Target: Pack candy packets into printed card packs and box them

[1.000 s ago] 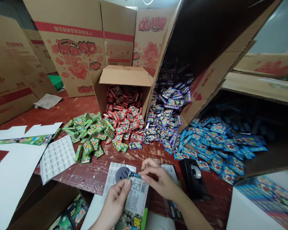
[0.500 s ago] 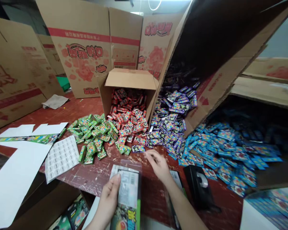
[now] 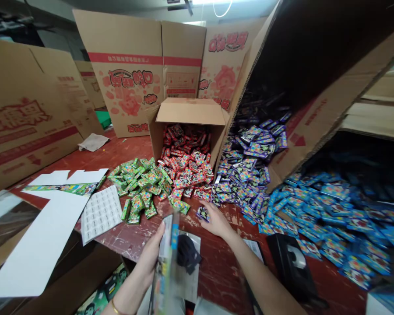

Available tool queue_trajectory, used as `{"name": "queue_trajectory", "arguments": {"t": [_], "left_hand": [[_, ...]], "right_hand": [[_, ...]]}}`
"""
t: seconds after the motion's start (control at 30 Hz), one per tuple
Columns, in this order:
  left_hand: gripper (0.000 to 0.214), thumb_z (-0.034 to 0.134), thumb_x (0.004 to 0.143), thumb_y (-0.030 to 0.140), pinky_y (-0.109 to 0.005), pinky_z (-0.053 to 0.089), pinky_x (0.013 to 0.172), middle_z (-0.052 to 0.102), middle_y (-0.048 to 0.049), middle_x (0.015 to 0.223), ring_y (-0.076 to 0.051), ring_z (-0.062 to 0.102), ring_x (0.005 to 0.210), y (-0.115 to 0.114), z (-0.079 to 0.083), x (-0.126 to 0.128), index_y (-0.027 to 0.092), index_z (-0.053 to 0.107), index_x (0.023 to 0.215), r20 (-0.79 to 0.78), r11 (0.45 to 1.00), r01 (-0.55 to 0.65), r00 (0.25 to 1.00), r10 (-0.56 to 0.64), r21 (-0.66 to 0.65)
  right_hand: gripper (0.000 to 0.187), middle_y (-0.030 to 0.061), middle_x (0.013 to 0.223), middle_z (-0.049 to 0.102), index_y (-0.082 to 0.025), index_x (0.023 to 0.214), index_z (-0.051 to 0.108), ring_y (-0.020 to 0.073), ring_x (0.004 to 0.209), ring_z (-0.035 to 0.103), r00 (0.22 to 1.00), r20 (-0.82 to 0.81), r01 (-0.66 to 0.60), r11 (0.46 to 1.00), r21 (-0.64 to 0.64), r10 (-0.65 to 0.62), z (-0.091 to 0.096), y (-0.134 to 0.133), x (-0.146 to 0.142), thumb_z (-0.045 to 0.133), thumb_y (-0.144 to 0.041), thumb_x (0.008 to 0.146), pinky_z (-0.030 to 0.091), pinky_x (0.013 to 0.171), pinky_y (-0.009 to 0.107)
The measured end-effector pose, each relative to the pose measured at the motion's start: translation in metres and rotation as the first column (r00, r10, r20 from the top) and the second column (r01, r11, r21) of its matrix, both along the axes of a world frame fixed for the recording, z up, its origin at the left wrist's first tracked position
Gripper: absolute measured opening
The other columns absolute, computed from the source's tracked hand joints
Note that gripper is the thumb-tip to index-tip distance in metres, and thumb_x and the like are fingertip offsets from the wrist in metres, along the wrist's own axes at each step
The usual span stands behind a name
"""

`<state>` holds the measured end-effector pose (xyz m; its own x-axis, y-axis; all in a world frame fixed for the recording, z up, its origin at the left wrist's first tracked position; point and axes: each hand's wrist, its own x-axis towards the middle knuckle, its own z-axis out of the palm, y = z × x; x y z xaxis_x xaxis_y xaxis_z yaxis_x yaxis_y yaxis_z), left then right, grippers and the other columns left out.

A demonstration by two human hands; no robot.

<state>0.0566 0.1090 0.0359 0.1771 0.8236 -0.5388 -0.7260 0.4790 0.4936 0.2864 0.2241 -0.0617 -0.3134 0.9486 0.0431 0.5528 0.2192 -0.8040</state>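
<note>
My left hand (image 3: 153,251) grips a flat printed packet (image 3: 166,267), held edge-on and upright near the table's front edge. My right hand (image 3: 216,221) reaches forward over the red table (image 3: 124,236). Its fingers close on a small purple packet (image 3: 202,213) at the near edge of the purple pile (image 3: 246,175). Beside that pile lie a red pile (image 3: 187,162) spilling from a small open carton (image 3: 190,111), a green pile (image 3: 141,183) and a blue pile (image 3: 318,205).
A black tape dispenser (image 3: 292,262) stands at the right front. A sheet of round stickers (image 3: 100,214) and flat white card blanks (image 3: 42,236) lie at the left. Large printed cartons (image 3: 131,74) ring the table, and one tilted carton (image 3: 315,65) overhangs the purple pile.
My right hand left the packet and moved forward to the purple pile, closing on a small packet. My left hand turned the flat packet edge-on. The view tilted up.
</note>
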Motion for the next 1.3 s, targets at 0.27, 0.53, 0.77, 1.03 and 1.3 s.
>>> {"name": "queue_trajectory", "arguments": {"t": [0.27, 0.53, 0.77, 1.03, 1.3], "left_hand": [[0.028, 0.072, 0.075, 0.037, -0.023, 0.050, 0.062, 0.068, 0.0003, 0.074, -0.013, 0.062, 0.064, -0.011, -0.005, 0.017, 0.017, 0.057, 0.087, -0.470, 0.939, 0.233, 0.878, -0.091, 0.254], [0.042, 0.059, 0.084, 0.043, -0.021, 0.044, 0.056, 0.064, 0.0015, 0.073, -0.013, 0.056, 0.061, -0.024, -0.010, 0.030, 0.020, 0.048, 0.117, -0.571, 0.905, 0.350, 0.805, -0.160, 0.240], [0.031, 0.060, 0.082, 0.045, -0.022, 0.044, 0.061, 0.066, -0.0028, 0.076, -0.016, 0.058, 0.068, -0.027, 0.001, 0.034, 0.016, 0.061, 0.093, -0.629, 0.857, 0.443, 0.753, -0.195, 0.264], [0.036, 0.058, 0.082, 0.051, -0.022, 0.041, 0.058, 0.063, 0.0001, 0.066, -0.014, 0.054, 0.060, -0.031, -0.005, 0.032, 0.015, 0.063, 0.086, -0.535, 0.892, 0.374, 0.823, -0.194, 0.252], [0.037, 0.062, 0.079, 0.051, -0.021, 0.042, 0.057, 0.065, -0.0005, 0.065, -0.013, 0.054, 0.060, -0.028, -0.006, 0.027, 0.015, 0.062, 0.086, -0.494, 0.914, 0.333, 0.850, -0.185, 0.231]], "right_hand": [[0.053, 0.0113, 0.107, 0.068, -0.022, 0.130, 0.046, 0.0210, 0.083, 0.067, 0.743, -0.585, 0.018, 0.884, -0.468, -0.325, 0.056, -0.056, 0.020, 0.041, -0.047, 0.084, 0.053, 0.068, 0.034], [0.072, 0.0102, 0.099, 0.070, -0.022, 0.138, 0.033, 0.0242, 0.084, 0.069, 0.567, -0.637, 0.059, 0.798, -0.600, -0.521, 0.114, -0.085, 0.005, 0.068, -0.038, 0.077, 0.054, 0.072, 0.039], [0.042, 0.0071, 0.118, 0.064, -0.025, 0.115, 0.063, 0.0238, 0.113, 0.057, 0.815, -0.541, 0.093, 0.968, -0.231, -0.207, 0.114, -0.072, -0.024, 0.066, -0.046, 0.078, 0.043, 0.099, 0.038], [0.020, 0.0068, 0.093, 0.066, -0.019, 0.079, 0.075, 0.0192, 0.087, 0.062, 0.907, -0.361, -0.316, 0.918, -0.241, 0.218, 0.104, -0.081, -0.013, 0.065, -0.037, 0.082, 0.048, 0.075, 0.031], [0.025, 0.0101, 0.111, 0.063, -0.019, 0.077, 0.070, 0.0212, 0.096, 0.062, 0.959, -0.214, -0.215, 0.969, -0.122, 0.186, 0.096, -0.072, -0.007, 0.055, -0.036, 0.088, 0.050, 0.085, 0.036]]}}
